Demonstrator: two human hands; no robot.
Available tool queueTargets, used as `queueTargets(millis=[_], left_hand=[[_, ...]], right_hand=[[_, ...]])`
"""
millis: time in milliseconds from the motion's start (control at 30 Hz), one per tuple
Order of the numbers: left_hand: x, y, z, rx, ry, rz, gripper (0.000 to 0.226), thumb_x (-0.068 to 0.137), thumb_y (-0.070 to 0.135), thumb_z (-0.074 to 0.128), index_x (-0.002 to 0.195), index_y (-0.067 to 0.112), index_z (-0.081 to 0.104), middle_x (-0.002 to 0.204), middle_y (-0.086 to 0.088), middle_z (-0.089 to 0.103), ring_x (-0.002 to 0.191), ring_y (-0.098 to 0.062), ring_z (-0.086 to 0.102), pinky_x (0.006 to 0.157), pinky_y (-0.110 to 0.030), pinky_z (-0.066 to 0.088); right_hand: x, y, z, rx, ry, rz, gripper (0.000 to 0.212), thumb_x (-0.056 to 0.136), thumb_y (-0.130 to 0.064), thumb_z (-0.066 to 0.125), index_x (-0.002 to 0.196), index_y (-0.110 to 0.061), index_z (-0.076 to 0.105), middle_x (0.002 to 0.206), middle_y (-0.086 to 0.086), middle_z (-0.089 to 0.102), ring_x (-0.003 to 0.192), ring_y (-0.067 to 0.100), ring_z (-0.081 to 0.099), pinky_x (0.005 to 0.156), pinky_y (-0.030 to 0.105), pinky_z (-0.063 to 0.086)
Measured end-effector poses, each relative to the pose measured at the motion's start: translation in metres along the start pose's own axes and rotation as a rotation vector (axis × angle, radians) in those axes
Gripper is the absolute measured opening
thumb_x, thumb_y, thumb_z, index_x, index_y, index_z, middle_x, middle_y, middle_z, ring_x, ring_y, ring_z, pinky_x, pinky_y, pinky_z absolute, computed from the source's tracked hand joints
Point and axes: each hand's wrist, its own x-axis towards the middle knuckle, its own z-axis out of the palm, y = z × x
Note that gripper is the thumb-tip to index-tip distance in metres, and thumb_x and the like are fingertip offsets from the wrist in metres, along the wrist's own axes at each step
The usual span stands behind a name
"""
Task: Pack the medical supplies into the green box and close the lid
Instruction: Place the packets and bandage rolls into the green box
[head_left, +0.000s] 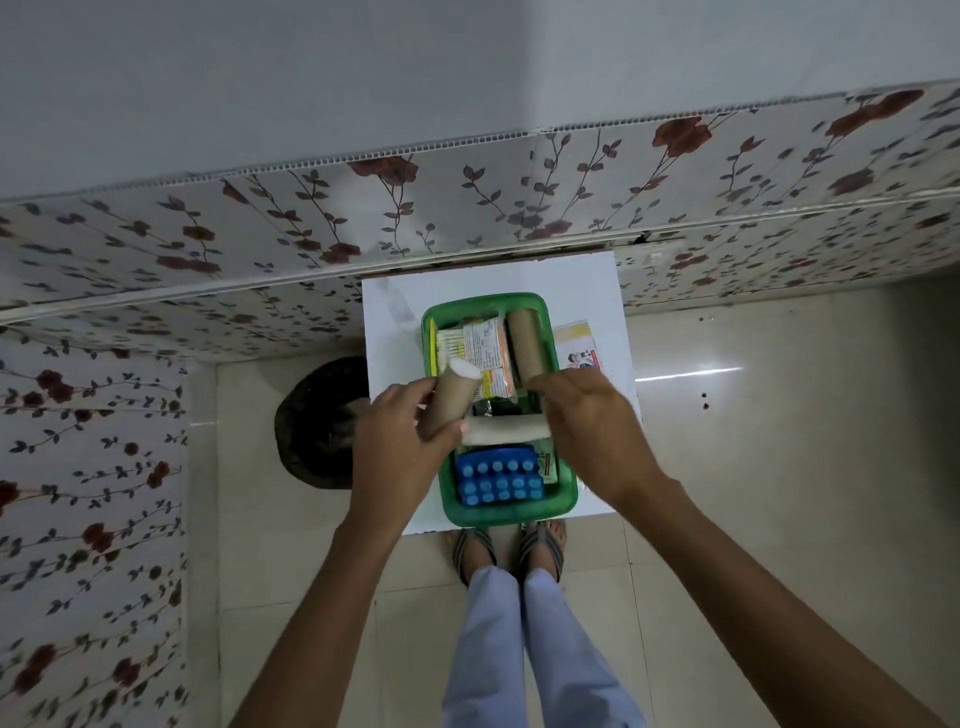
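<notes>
The green box (470, 512) stands open on a small white table (395, 332). Inside lie a blue blister pack (498, 480), an orange-and-white packet (485, 353), a tan bandage roll (527, 343) along the right side and a pale roll (506, 430) lying crosswise. My left hand (400, 441) holds another tan bandage roll (452, 397) tilted over the box's left edge. My right hand (587, 421) reaches into the box; its fingers touch the right end of the pale roll and the near end of the tan roll. No lid is visible.
A white and yellow card or packet (579, 345) lies on the table right of the box. A dark round object (322, 421) sits on the floor left of the table. Floral-tiled walls stand behind and to the left. My sandalled feet (509, 553) are at the table's near edge.
</notes>
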Motion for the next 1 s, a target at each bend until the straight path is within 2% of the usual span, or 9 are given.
queueTargets(millis=[133, 200, 300, 400, 467, 533, 633, 800, 1000], left_hand=[[0.001, 0.002, 0.022, 0.237, -0.186, 0.242, 0.050, 0.072, 0.020, 0.073, 0.119, 0.011, 0.059, 0.109, -0.012, 0.066, 0.101, -0.030, 0.057, 0.083, -0.033, 0.044], [0.006, 0.005, 0.035, 0.419, -0.247, 0.395, 0.052, 0.065, 0.018, 0.078, 0.114, 0.012, 0.063, 0.102, -0.009, 0.070, 0.095, -0.030, 0.061, 0.081, -0.034, 0.049], [0.012, 0.008, 0.050, 0.604, -0.210, 0.487, 0.054, 0.054, 0.030, 0.084, 0.103, 0.014, 0.067, 0.089, -0.003, 0.069, 0.087, -0.026, 0.063, 0.071, -0.033, 0.053], [0.009, 0.009, 0.058, 0.661, -0.175, 0.494, 0.047, 0.065, 0.043, 0.073, 0.101, 0.015, 0.065, 0.094, -0.004, 0.066, 0.091, -0.027, 0.062, 0.072, -0.035, 0.051], [0.008, 0.005, 0.060, 0.630, -0.154, 0.481, 0.037, 0.066, 0.030, 0.075, 0.098, 0.015, 0.064, 0.093, -0.004, 0.065, 0.089, -0.027, 0.061, 0.072, -0.035, 0.051], [0.009, 0.003, 0.061, 0.551, -0.148, 0.443, 0.030, 0.068, 0.018, 0.072, 0.097, 0.014, 0.063, 0.092, -0.005, 0.064, 0.087, -0.028, 0.060, 0.073, -0.036, 0.052], [0.012, 0.009, 0.058, 0.444, -0.128, 0.440, 0.025, 0.079, 0.023, 0.052, 0.098, 0.012, 0.064, 0.092, -0.008, 0.065, 0.089, -0.030, 0.059, 0.078, -0.036, 0.051], [0.015, 0.018, 0.052, 0.225, -0.106, 0.401, 0.031, 0.083, 0.025, 0.044, 0.101, 0.009, 0.063, 0.099, -0.009, 0.064, 0.096, -0.028, 0.057, 0.084, -0.025, 0.038], [0.018, 0.016, 0.051, 0.042, -0.120, 0.282, 0.022, 0.084, 0.013, 0.051, 0.100, 0.011, 0.065, 0.103, -0.006, 0.065, 0.101, -0.023, 0.058, 0.086, -0.021, 0.040]], right_hand=[[-0.017, 0.021, -0.016, 0.038, 0.083, 0.108, 0.027, 0.078, 0.004, 0.059, 0.100, -0.008, 0.069, 0.092, 0.013, 0.073, 0.086, 0.033, 0.066, 0.072, 0.036, 0.055], [-0.026, 0.030, -0.015, 0.036, 0.077, 0.136, 0.027, 0.079, 0.004, 0.060, 0.100, -0.010, 0.069, 0.095, 0.012, 0.074, 0.087, 0.032, 0.067, 0.073, 0.036, 0.055], [-0.039, 0.038, -0.012, 0.042, 0.094, 0.181, 0.027, 0.079, 0.003, 0.062, 0.101, -0.010, 0.069, 0.098, 0.010, 0.074, 0.088, 0.031, 0.066, 0.074, 0.035, 0.054], [-0.047, 0.050, -0.005, 0.043, 0.151, 0.364, 0.028, 0.082, 0.002, 0.059, 0.106, -0.008, 0.067, 0.103, 0.013, 0.072, 0.090, 0.032, 0.065, 0.078, 0.034, 0.051], [-0.049, 0.061, 0.006, 0.073, 0.114, 0.537, 0.026, 0.085, -0.003, 0.057, 0.110, -0.005, 0.065, 0.105, 0.017, 0.071, 0.091, 0.033, 0.065, 0.081, 0.035, 0.050], [-0.045, 0.065, 0.021, 0.097, -0.038, 0.676, 0.029, 0.087, -0.016, 0.059, 0.114, -0.005, 0.060, 0.108, 0.018, 0.069, 0.095, 0.033, 0.065, 0.082, 0.035, 0.049], [-0.036, 0.058, 0.048, 0.060, -0.212, 0.744, 0.053, 0.079, -0.035, 0.068, 0.115, 0.000, 0.049, 0.110, 0.021, 0.061, 0.098, 0.035, 0.058, 0.081, 0.036, 0.045], [-0.029, 0.053, 0.066, 0.164, -0.173, 0.872, 0.059, 0.073, -0.027, 0.076, 0.112, 0.002, 0.043, 0.113, 0.023, 0.055, 0.103, 0.036, 0.053, 0.081, 0.037, 0.043], [-0.031, 0.064, 0.062, 0.226, -0.206, 0.897, 0.050, 0.067, -0.026, 0.079, 0.102, -0.005, 0.051, 0.099, 0.013, 0.057, 0.092, 0.029, 0.052, 0.074, 0.030, 0.035]])
